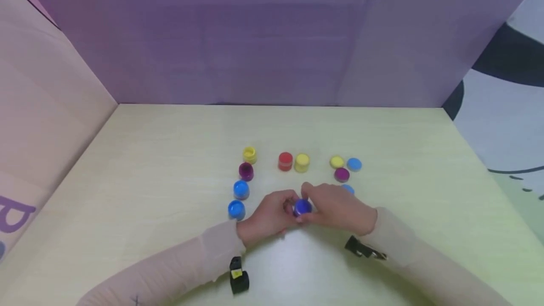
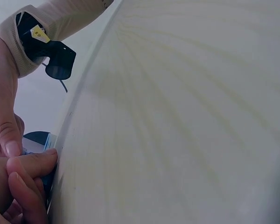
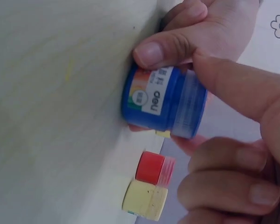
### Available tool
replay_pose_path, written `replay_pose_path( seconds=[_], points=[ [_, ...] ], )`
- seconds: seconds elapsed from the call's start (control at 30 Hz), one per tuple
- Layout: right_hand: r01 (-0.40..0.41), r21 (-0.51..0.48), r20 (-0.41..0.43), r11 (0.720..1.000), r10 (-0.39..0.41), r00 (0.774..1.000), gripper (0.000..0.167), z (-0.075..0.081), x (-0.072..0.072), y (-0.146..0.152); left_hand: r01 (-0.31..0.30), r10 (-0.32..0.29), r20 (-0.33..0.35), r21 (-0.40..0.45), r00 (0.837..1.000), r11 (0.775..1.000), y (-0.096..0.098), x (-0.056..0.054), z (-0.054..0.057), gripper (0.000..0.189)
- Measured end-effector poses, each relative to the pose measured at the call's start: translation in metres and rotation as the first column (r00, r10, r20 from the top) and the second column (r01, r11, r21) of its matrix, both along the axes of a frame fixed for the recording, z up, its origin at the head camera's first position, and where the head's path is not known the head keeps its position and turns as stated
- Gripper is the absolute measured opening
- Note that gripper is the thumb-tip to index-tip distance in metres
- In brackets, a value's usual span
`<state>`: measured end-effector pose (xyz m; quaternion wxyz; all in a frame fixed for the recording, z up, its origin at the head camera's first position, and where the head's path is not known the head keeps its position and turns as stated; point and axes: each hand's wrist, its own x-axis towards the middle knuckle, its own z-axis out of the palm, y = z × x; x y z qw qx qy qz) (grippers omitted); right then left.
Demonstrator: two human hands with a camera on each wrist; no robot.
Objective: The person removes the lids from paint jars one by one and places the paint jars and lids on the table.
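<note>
A small dark blue paint jar point(image 1: 302, 207) with a white deli label stands between both hands at the table's near middle. My left hand point(image 1: 272, 214) grips its body, and in the right wrist view the thumb point(image 3: 150, 54) lies against the label. My right hand point(image 1: 340, 207) has thumb and fingers around the clear-rimmed lid point(image 3: 190, 109), which sits on the jar. In the left wrist view, fingers point(image 2: 30, 165) hide most of the jar.
Left of the hands runs a row of lidless jars: yellow point(image 1: 249, 156), purple point(image 1: 246, 172) and two light blue point(image 1: 241, 190). Lidded red point(image 1: 285, 161) and yellow point(image 1: 302, 163) jars stand behind. Several loose lids point(image 1: 342, 174) lie at right, one partly behind my right hand.
</note>
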<state>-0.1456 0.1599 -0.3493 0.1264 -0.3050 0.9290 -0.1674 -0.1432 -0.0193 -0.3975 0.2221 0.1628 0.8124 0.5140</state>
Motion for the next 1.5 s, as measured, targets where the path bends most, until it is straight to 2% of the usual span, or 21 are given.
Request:
replay_pose_path(
  seconds=[0.23,0.43,0.53,0.63,0.77,0.93,1.1,1.27,1.5],
  points=[
    [-0.173,-0.095,-0.022,0.980,0.172,0.985,0.028,0.002,-0.003,0.008,0.003,-0.003,-0.005,0.037,1.000,0.999,0.001,0.000,0.001,0.020],
    [-0.226,-0.115,-0.042,0.967,0.222,0.974,0.032,0.006,-0.003,0.012,0.002,-0.001,-0.009,0.058,1.000,0.998,0.000,0.001,0.000,0.021],
    [-0.176,-0.108,-0.038,0.978,0.173,0.984,0.033,0.005,-0.002,0.010,0.001,-0.001,-0.021,0.034,1.000,0.999,0.000,0.000,0.000,0.022],
    [-0.070,-0.076,-0.044,0.995,0.067,0.997,0.036,0.005,0.001,0.005,-0.005,0.005,-0.018,0.014,1.000,1.000,0.001,0.000,0.000,0.021],
    [0.061,0.000,-0.044,0.998,-0.061,0.997,0.039,0.005,0.005,-0.001,-0.012,0.012,0.004,0.019,1.000,1.000,0.001,0.000,0.000,0.017],
    [0.097,0.027,-0.047,0.995,-0.096,0.994,0.038,0.001,0.007,-0.003,-0.002,0.001,0.007,0.024,1.000,1.000,0.000,0.000,0.000,0.016],
    [0.053,-0.019,-0.052,0.998,-0.054,0.997,0.033,-0.001,0.007,-0.001,0.000,0.000,0.006,0.011,1.000,1.000,0.000,0.000,-0.001,0.016],
    [-0.033,-0.069,-0.056,0.997,0.029,0.998,0.027,0.001,0.002,0.002,-0.004,0.004,-0.009,0.003,1.000,1.000,0.000,0.000,-0.001,0.017],
    [-0.203,-0.166,-0.062,0.965,0.195,0.979,0.031,0.003,-0.003,0.012,-0.009,0.009,0.002,0.039,1.000,0.999,0.001,0.000,-0.002,0.021]
  ],
)
